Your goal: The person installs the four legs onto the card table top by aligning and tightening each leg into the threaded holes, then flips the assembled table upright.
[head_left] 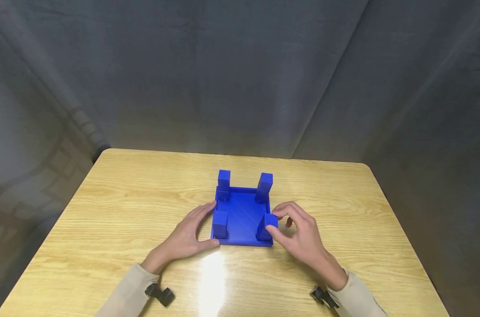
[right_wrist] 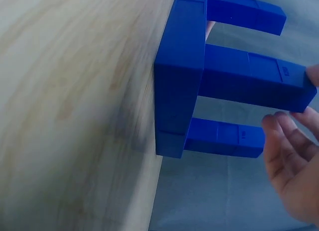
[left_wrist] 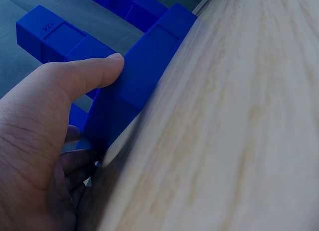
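Note:
A square blue base with low raised walls (head_left: 243, 215) lies on the table, a blue post standing at each corner. My left hand (head_left: 184, 235) grips its left side, thumb on the front wall near the corner and fingers along the left wall. Beside that thumb rises the front left post (head_left: 220, 223). Thumb and fingertips of my right hand (head_left: 303, 235) pinch the front right post (right_wrist: 254, 74) near its top. Small raised marks show on that post in the right wrist view. At the back stand the back left post (head_left: 224, 182) and the back right post (head_left: 265, 187).
The light wood-grain table (head_left: 137, 189) has rounded back corners, and a bright glare spot lies in front of the base. Dark grey curtains (head_left: 184, 79) hang behind and along both sides. A black strap device (head_left: 160, 294) sits at the left sleeve, another (head_left: 323, 297) at the right.

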Available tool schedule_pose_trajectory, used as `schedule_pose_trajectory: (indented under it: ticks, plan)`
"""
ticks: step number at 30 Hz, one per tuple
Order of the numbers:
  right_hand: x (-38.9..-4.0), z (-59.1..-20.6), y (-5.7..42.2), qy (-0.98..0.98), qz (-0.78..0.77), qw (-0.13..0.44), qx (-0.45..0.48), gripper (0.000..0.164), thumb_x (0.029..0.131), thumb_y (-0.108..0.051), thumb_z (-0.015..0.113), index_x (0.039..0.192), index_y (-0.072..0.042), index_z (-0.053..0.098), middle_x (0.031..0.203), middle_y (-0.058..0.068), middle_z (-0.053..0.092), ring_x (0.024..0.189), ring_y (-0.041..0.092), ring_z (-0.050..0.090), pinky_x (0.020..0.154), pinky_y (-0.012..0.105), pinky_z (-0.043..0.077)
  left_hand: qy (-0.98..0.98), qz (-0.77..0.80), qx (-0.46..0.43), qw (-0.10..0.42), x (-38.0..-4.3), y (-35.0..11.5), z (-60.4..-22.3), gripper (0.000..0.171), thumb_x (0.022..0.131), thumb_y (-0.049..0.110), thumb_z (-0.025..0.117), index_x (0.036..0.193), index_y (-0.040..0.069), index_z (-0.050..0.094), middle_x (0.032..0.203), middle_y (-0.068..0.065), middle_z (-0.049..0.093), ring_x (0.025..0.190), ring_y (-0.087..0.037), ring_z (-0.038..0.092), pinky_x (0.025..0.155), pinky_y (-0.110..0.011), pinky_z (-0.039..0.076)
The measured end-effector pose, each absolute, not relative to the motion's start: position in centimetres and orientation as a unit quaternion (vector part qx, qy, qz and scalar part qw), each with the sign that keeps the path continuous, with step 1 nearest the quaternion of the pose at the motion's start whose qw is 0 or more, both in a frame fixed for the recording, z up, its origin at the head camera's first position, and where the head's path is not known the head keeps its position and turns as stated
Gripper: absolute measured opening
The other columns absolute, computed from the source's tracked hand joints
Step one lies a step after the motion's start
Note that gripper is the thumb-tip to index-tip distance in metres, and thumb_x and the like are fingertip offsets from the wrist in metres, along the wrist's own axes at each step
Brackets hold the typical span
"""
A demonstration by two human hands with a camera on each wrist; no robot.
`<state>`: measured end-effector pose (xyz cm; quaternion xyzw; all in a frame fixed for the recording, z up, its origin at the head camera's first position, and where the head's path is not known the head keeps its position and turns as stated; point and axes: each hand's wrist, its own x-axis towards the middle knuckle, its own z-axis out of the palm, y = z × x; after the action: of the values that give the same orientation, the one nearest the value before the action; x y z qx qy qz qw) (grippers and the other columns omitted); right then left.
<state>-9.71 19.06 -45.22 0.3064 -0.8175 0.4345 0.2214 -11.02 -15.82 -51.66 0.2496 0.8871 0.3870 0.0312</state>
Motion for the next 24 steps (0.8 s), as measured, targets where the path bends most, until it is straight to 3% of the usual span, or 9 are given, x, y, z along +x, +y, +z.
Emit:
schedule_pose_trajectory:
  ticks: [6, 11, 16, 20, 24]
  plan:
    - [-9.6, -45.5, 18.9, -0.814, 0.452, 0.212, 0.297, 0.035, 0.081, 0.003, 0.09, 0.108, -0.011, 0.074, 0.108, 0.007, 0.077, 0.095, 0.017, 0.071, 0.064, 0.024, 0.058, 0.887, 0.389, 0.248, 0.03, -11.1, -15.8, -51.7, 0.107, 0.092, 0.054, 0.086, 0.176, 0.015, 0.033, 0.176, -0.019, 0.039, 0.16, -0.055, 0.035, 0.125, -0.081, 0.029]
    - [-9.0, -46.2, 19.3, -0.826, 0.456, 0.161, 0.289, 0.051, 0.087, -0.001, 0.088, 0.134, -0.011, 0.071, 0.123, 0.008, 0.076, 0.098, 0.014, 0.066, 0.077, 0.029, 0.059, 0.885, 0.389, 0.254, 0.03, -11.2, -15.7, -52.1, 0.107, 0.092, 0.054, 0.085, 0.177, 0.017, 0.031, 0.177, -0.019, 0.039, 0.16, -0.054, 0.035, 0.126, -0.08, 0.029]
    - [-8.5, -46.7, 19.8, -0.858, 0.423, 0.041, 0.288, 0.092, 0.088, -0.018, 0.091, 0.168, -0.014, 0.044, 0.158, 0.012, 0.057, 0.137, 0.024, 0.059, 0.107, 0.054, 0.058, 0.883, 0.394, 0.252, 0.026, -11.0, -15.7, -52.1, 0.106, 0.092, 0.055, 0.084, 0.176, 0.017, 0.032, 0.176, -0.02, 0.039, 0.161, -0.054, 0.034, 0.126, -0.08, 0.028]
    - [-8.5, -47.4, 20.2, -0.871, 0.411, -0.026, 0.268, 0.114, 0.088, -0.026, 0.095, 0.178, -0.015, 0.024, 0.174, 0.015, 0.037, 0.158, 0.041, 0.04, 0.12, 0.077, 0.04, 0.884, 0.399, 0.244, 0.028, -10.9, -15.9, -52.0, 0.107, 0.091, 0.056, 0.085, 0.176, 0.018, 0.033, 0.177, -0.018, 0.038, 0.162, -0.052, 0.032, 0.127, -0.079, 0.028]
    - [-8.4, -48.9, 20.2, -0.875, 0.414, -0.038, 0.249, 0.119, 0.089, -0.026, 0.096, 0.178, -0.009, 0.018, 0.18, 0.021, 0.025, 0.162, 0.049, 0.031, 0.126, 0.072, 0.033, 0.884, 0.407, 0.228, 0.033, -10.7, -15.9, -52.0, 0.107, 0.089, 0.056, 0.087, 0.175, 0.02, 0.036, 0.176, -0.016, 0.04, 0.162, -0.051, 0.033, 0.126, -0.08, 0.027]
